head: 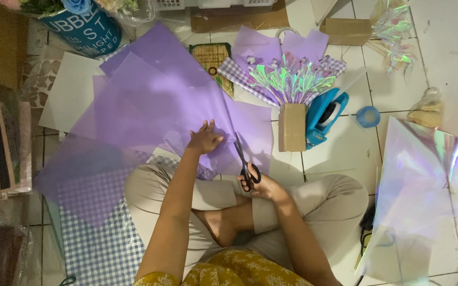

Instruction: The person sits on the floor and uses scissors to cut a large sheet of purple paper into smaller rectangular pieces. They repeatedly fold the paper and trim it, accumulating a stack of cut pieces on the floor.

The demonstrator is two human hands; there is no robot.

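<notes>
Left hand flat on the purple sheet, fingers spread, pinning it to the floor just ahead of the crossed legs. Right hand grips the black scissors, fingers clamped through the loops, blades pointing away and lying over the sheet's near edge, just right of the left hand. A checked sheet lies underneath. Beyond, a bouquet stands beside a blue tape dispenser
</notes>
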